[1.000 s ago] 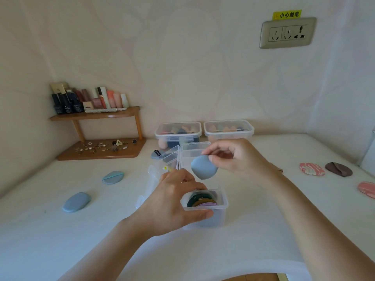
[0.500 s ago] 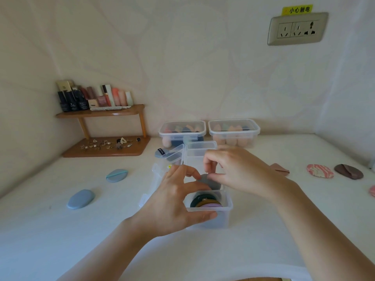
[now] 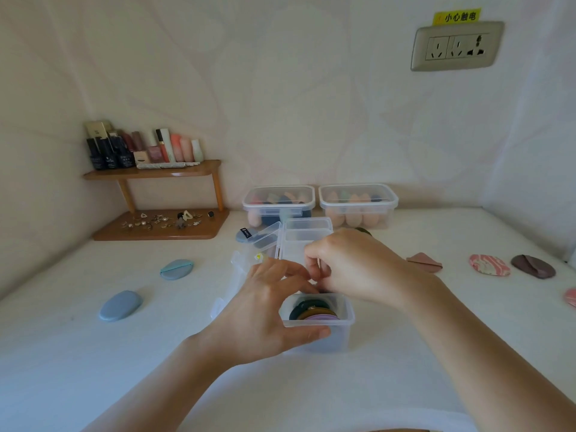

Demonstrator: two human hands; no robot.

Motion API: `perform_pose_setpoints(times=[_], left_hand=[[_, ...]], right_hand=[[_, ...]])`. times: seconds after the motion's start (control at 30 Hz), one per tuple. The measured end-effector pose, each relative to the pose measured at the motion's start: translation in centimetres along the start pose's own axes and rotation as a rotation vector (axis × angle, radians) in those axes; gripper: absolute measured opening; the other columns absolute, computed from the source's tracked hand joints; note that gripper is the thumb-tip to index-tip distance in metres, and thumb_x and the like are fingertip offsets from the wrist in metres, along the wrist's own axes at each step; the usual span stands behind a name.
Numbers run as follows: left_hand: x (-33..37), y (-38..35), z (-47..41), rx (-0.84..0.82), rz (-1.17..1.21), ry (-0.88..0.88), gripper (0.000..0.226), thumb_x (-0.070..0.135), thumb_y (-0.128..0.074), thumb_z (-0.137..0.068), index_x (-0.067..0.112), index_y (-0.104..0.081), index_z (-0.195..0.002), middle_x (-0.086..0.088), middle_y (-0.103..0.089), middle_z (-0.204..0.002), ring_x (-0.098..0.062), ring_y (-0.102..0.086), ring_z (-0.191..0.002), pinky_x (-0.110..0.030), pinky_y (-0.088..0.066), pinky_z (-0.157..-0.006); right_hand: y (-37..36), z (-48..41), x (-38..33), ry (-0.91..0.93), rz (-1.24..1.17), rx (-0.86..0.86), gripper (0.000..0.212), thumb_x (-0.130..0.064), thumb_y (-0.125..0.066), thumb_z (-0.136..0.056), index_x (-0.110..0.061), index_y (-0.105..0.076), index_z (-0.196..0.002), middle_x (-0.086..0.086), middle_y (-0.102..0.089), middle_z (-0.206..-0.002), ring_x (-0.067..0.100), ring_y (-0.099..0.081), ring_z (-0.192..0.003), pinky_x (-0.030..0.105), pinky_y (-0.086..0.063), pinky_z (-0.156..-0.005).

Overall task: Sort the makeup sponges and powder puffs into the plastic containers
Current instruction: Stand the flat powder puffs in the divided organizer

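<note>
A small clear container stands in front of me with several round puffs stacked on edge inside. My left hand grips its left side, thumb across the front wall. My right hand hovers over the container's back rim, fingers curled down and pinching the blue puff, which is hidden behind both hands. Loose blue puffs lie on the left. A folded pink puff, a marbled pink puff and a brown puff lie on the right.
Two lidded containers of sponges stand by the wall. Open clear containers and a loose lid sit behind my hands, with a labelled blue puff. A wooden shelf with cosmetics fills the left corner.
My right hand has lowered the blue puff from above the container down to its back rim, where it is out of sight. My left hand keeps its hold.
</note>
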State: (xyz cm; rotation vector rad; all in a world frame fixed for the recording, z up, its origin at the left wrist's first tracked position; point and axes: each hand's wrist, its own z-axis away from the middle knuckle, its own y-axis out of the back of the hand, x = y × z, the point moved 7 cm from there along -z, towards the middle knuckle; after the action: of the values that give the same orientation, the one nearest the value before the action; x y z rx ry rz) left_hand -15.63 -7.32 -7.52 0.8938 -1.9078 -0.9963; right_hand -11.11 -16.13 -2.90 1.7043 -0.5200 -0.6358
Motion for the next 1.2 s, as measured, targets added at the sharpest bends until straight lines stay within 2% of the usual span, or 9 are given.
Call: perform_pose_setpoints(times=[0.2, 0.3, 0.4, 0.5, 0.63, 0.73, 0.93, 1.1, 1.2], left_hand=[[0.2, 0.1, -0.2, -0.018, -0.014, -0.009, 0.048, 0.067, -0.06, -0.072, 0.034, -0.061, -0.106, 0.024, -0.058, -0.101, 0.006, -0.044, -0.101, -0.013, -0.027, -0.093], [0.1, 0.1, -0.2, -0.027, -0.013, 0.007, 0.048, 0.068, -0.058, -0.071, 0.034, -0.06, -0.105, 0.023, -0.056, -0.101, 0.006, -0.042, -0.101, -0.009, -0.024, -0.093], [-0.1, -0.1, -0.1, -0.054, 0.005, 0.049, 0.048, 0.068, -0.059, -0.071, 0.038, -0.052, -0.109, 0.024, -0.053, -0.106, 0.004, -0.04, -0.105, -0.014, -0.029, -0.094], [-0.5, -0.5, 0.1, -0.114, 0.038, 0.115, 0.055, 0.068, -0.06, -0.072, 0.045, -0.04, -0.118, 0.026, -0.048, -0.111, 0.0, -0.036, -0.107, -0.017, -0.034, -0.093], [0.4, -0.4, -0.1, -0.109, -0.002, 0.033, 0.059, 0.073, -0.05, -0.073, 0.039, -0.052, -0.121, 0.023, -0.053, -0.11, 0.004, -0.041, -0.105, -0.021, -0.028, -0.1], [0.4, -0.5, -0.2, -0.093, -0.001, 0.022, 0.057, 0.072, -0.049, -0.073, 0.038, -0.054, -0.12, 0.021, -0.052, -0.107, 0.004, -0.04, -0.104, -0.02, -0.025, -0.101], [0.5, -0.4, -0.2, -0.124, 0.047, 0.068, 0.051, 0.064, -0.058, -0.076, 0.041, -0.051, -0.121, 0.03, -0.045, -0.108, 0.013, -0.033, -0.107, -0.007, -0.021, -0.095], [0.0, -1.1, -0.2, -0.19, 0.053, 0.167, 0.065, 0.068, -0.058, -0.072, 0.042, -0.038, -0.129, 0.022, -0.04, -0.117, 0.001, -0.03, -0.114, -0.018, -0.03, -0.097], [0.7, -0.7, -0.4, -0.157, 0.025, 0.102, 0.059, 0.064, -0.057, -0.075, 0.037, -0.048, -0.126, 0.018, -0.05, -0.123, 0.005, -0.031, -0.104, -0.004, -0.024, -0.087]], right_hand=[[-0.7, 0.3, 2.8, -0.099, -0.434, -0.133, 0.01, -0.022, -0.073, -0.081, -0.021, -0.063, -0.079, -0.008, -0.074, -0.073, 0.003, -0.064, -0.069, 0.027, -0.052, -0.07], [1.3, 0.3, 5.5, -0.15, -0.683, 0.072, 0.013, -0.025, -0.069, -0.085, -0.014, -0.065, -0.082, -0.004, -0.075, -0.077, 0.01, -0.058, -0.062, 0.021, -0.044, -0.058], [1.7, 0.0, 10.6, -0.321, -0.638, 0.396, 0.013, -0.021, -0.065, -0.088, -0.009, -0.067, -0.084, -0.001, -0.074, -0.078, 0.014, -0.056, -0.059, 0.027, -0.045, -0.066], [-0.4, -0.2, 14.8, -0.525, -0.471, 0.548, 0.011, -0.016, -0.063, -0.087, -0.01, -0.069, -0.094, 0.003, -0.072, -0.095, 0.019, -0.065, -0.087, 0.024, -0.044, -0.073], [-3.8, -0.4, 16.9, -0.617, -0.507, 0.411, 0.04, -0.022, -0.059, -0.093, -0.01, -0.052, -0.13, 0.007, -0.057, -0.132, 0.024, -0.053, -0.12, 0.023, -0.035, -0.089], [-5.6, -0.7, 16.9, -0.608, -0.536, 0.317, 0.048, -0.027, -0.053, -0.096, -0.013, -0.041, -0.14, 0.007, -0.048, -0.142, 0.025, -0.045, -0.13, 0.031, -0.033, -0.099], [-5.8, -1.2, 17.4, -0.636, -0.461, 0.4, 0.039, -0.018, -0.063, -0.09, -0.013, -0.056, -0.128, 0.01, -0.063, -0.12, 0.025, -0.057, -0.108, 0.026, -0.037, -0.082], [-4.5, -0.9, 17.8, -0.603, -0.54, 0.423, 0.03, -0.012, -0.066, -0.087, -0.011, -0.067, -0.117, 0.006, -0.069, -0.105, 0.016, -0.056, -0.091, 0.023, -0.037, -0.079], [-2.1, -0.4, 16.5, -0.525, -0.745, 0.528, 0.03, -0.006, -0.067, -0.084, -0.01, -0.068, -0.114, 0.003, -0.068, -0.094, 0.016, -0.063, -0.086, 0.022, -0.047, -0.075]])
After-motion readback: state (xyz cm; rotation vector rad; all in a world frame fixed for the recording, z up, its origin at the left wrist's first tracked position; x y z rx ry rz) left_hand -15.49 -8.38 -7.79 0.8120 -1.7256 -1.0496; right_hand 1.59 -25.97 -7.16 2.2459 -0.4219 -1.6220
